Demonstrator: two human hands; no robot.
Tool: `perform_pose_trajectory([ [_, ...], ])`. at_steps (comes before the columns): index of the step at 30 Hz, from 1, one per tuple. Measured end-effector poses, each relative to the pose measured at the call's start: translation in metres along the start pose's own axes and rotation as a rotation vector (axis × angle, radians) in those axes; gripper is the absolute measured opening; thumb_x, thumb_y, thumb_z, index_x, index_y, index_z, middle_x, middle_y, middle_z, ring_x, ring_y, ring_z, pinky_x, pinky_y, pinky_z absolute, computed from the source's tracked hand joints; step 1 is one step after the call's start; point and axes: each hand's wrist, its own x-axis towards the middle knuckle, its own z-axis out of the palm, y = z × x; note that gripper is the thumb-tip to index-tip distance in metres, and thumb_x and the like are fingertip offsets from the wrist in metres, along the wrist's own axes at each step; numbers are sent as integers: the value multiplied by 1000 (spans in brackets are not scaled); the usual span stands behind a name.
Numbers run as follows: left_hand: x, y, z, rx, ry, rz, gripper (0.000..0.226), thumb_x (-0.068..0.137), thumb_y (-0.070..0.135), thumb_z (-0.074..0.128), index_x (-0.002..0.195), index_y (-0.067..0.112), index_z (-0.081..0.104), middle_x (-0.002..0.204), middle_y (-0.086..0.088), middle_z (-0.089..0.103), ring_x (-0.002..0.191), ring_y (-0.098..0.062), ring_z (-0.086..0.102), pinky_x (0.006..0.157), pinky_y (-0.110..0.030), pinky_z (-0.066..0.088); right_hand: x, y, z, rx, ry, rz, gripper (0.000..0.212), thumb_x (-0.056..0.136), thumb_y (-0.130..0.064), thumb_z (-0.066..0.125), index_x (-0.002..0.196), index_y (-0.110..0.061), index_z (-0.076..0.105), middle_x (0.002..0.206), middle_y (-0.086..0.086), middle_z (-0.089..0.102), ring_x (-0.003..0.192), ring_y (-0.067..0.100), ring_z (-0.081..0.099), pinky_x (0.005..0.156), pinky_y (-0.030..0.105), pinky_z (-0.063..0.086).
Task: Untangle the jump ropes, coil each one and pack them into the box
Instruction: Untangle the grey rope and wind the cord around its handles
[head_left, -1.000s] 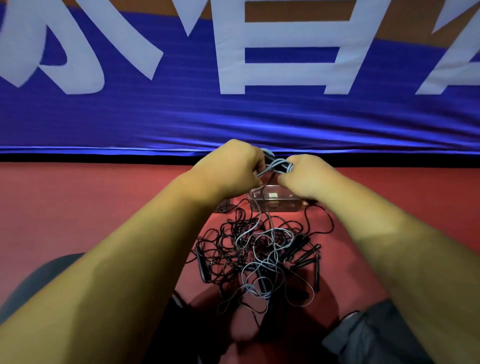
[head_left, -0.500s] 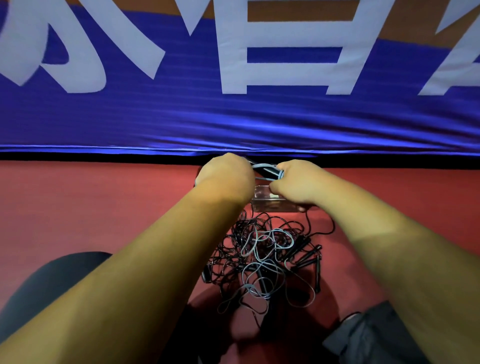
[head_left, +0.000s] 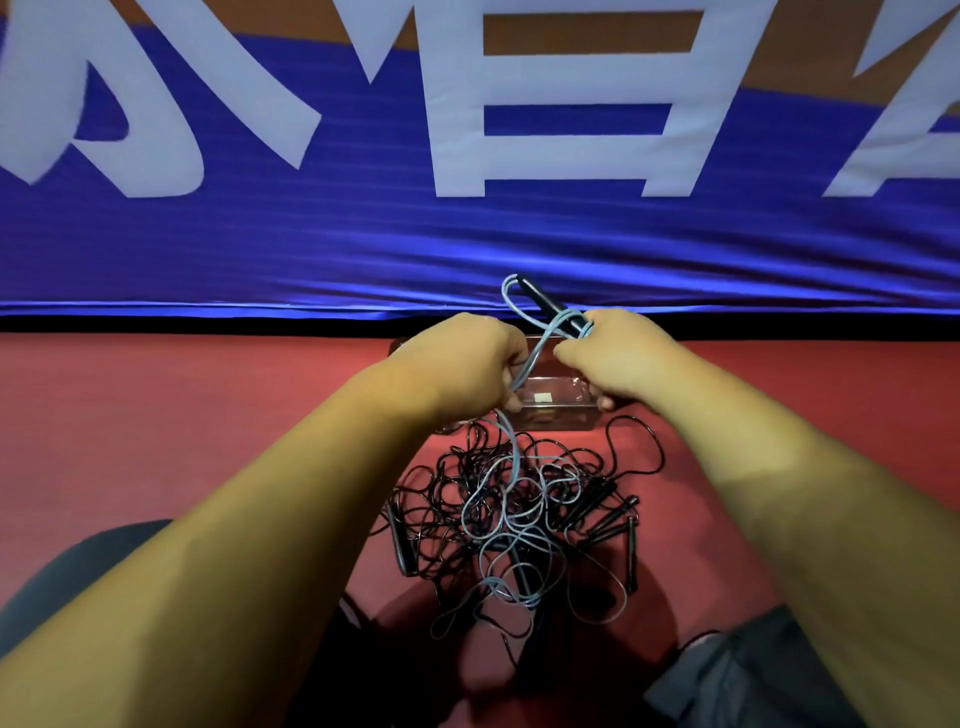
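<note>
A tangled heap of black jump ropes (head_left: 467, 499) with black handles (head_left: 597, 512) lies on the red floor. A light blue rope (head_left: 511, 519) winds through the heap and rises to my hands. My right hand (head_left: 613, 358) grips a black handle (head_left: 545, 304) with blue loops wound around it. My left hand (head_left: 467, 366) pinches the blue strand just left of it. Both hands hover above a clear plastic box (head_left: 558, 415), partly hidden behind them.
A blue banner (head_left: 467, 234) with large white characters hangs across the back, its hem meeting the red floor (head_left: 156, 415). My knees in dark trousers (head_left: 753, 675) frame the heap at the bottom corners.
My hands have drawn slightly apart. The handle with the blue loop now sticks up higher above my right hand, and a longer stretch of blue rope runs between the hands.
</note>
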Motion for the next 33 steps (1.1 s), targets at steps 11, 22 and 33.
perform_pose_trajectory([
  [11, 15, -2, 16, -483, 311, -103, 20, 102, 25, 62, 85, 17, 62, 72, -10, 66, 64, -29, 72, 67, -44, 63, 1, -4, -3, 829, -120, 20, 14, 102, -12, 63, 101, -18, 50, 68, 3, 45, 44, 10, 31, 40, 25, 30],
  [22, 2, -5, -16, -872, 31, 143, 29, 111, 23, 50, 108, 1, 68, 85, -14, 69, 78, -24, 62, 78, -34, 52, 4, -3, -18, 1095, -291, 132, 9, 105, -11, 61, 111, -15, 57, 66, -1, 42, 42, 4, 26, 35, 17, 24],
  [33, 8, -22, 0, -489, -205, -3, 16, 105, 1, 55, 113, 3, 69, 93, -6, 77, 71, -2, 70, 68, -17, 57, -26, -11, -20, 922, -476, -55, 34, 96, -47, 72, 98, -24, 46, 69, -1, 40, 51, 8, 18, 43, 21, 14],
])
